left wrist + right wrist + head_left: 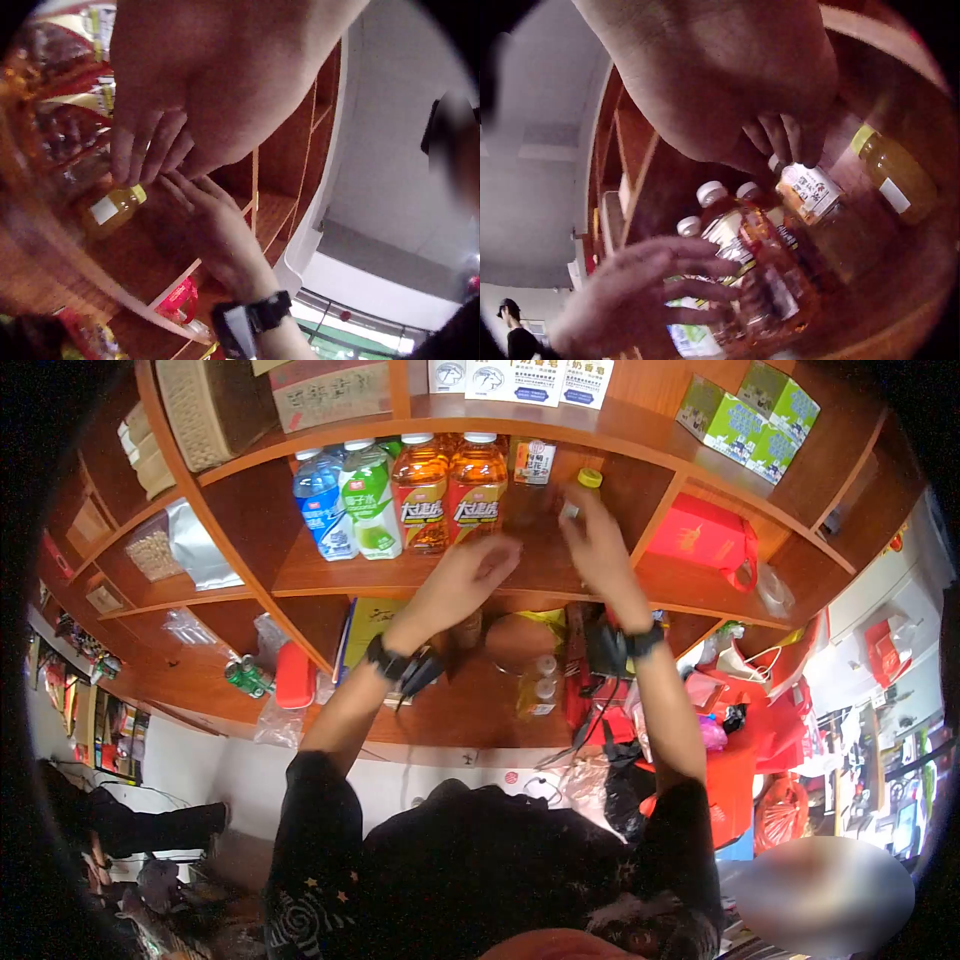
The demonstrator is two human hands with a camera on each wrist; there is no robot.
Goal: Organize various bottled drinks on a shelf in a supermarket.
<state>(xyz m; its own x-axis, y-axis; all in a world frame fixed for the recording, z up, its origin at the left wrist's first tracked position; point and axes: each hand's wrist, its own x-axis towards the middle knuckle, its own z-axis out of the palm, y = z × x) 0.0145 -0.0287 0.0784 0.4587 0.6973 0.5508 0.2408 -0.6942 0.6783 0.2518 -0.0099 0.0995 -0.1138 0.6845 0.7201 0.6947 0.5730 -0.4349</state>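
My left hand [460, 585] is held out in front of the shelf bottles, fingers loosely bent and nothing in them. In the right wrist view its spread fingers overlap the orange drink bottles [475, 490]. The right hand [605, 550] reaches toward the shelf's right part, close to a yellow-capped jar [116, 208] of yellowish contents. Its fingers hang relaxed and hold nothing visible. Behind the hands stands a bottle with a white and orange label [810, 191]; in the right wrist view the right fingertips overlap its top. A green-labelled bottle [370, 510] and a blue-labelled bottle [325, 510] stand further left.
Wooden dividers frame the shelf [660, 520]. Green and white boxes [765, 430] sit on the upper right shelf. A red bag [705, 545] lies in the right compartment. Below are a round wooden-coloured item [520, 640] and small clear jars [545, 690].
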